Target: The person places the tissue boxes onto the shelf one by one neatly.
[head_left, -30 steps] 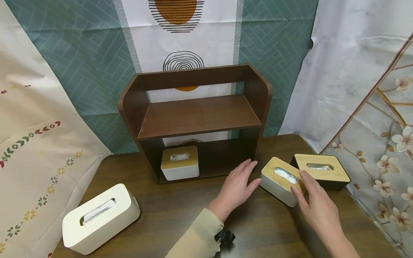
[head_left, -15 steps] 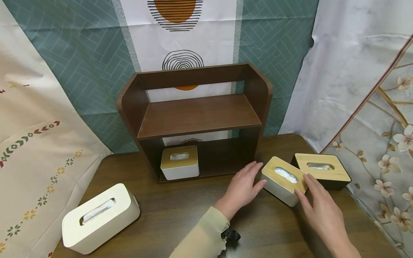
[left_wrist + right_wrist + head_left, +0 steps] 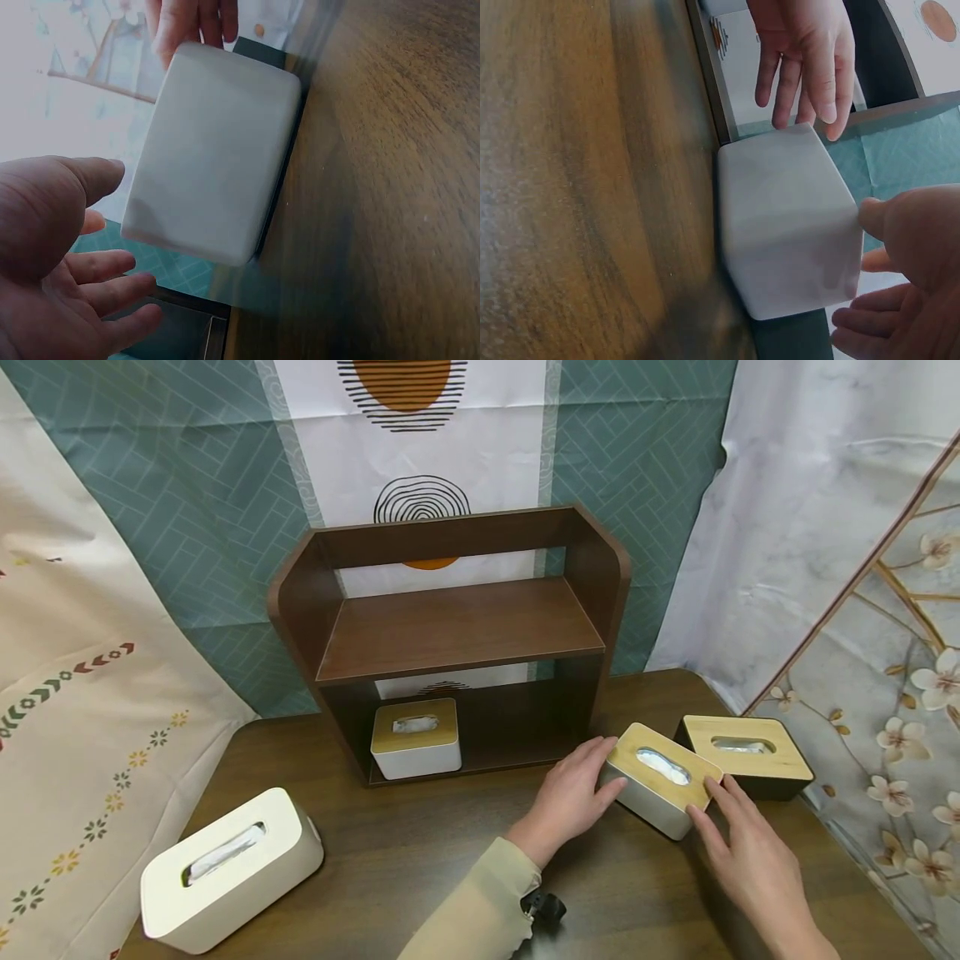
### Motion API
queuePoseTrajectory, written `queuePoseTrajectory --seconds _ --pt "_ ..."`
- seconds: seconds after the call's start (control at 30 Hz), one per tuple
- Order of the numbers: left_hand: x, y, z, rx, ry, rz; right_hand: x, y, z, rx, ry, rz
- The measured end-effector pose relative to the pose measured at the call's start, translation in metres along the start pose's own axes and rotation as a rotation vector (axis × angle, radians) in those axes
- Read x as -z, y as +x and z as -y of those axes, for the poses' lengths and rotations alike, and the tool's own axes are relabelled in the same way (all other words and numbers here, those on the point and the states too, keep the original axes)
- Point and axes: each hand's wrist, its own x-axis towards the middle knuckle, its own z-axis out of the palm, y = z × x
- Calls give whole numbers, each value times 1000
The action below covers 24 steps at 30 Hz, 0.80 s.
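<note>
A white tissue box (image 3: 642, 803) with a light wooden lid stands at an angle on the table, right of the shelf. At its left end is my left hand (image 3: 567, 797), fingers extended; the fingertips come up close to the box's far left corner. Across from it, my right hand (image 3: 750, 852) has its thumb and fingers at the right end of the lid. In the right wrist view, the right thumb meets the edge of the tissue box (image 3: 787, 225). The left wrist view has the left thumb apart from the tissue box (image 3: 214, 157).
Behind the right hand stands a black tissue box (image 3: 783, 752) with a wooden lid. A dark brown two-tier shelf (image 3: 465, 627) is at the back, with a smaller white tissue box (image 3: 417, 762) on its lower left. An all-white tissue box (image 3: 247, 868) lies at the left.
My left hand has moved right, up to the tissue box's left end. My right hand has shifted slightly right along its lid. The boxes stay in place.
</note>
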Motion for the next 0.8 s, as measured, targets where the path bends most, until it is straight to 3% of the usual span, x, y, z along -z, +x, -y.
queuePoseTrajectory --seconds 0.47,0.8 --pt "-8 1 -4 60 -37 54 -3 -4 -1 11 -4 20" --pt "-10 1 -3 31 -22 49 -2 -4 0 3 -1 33"
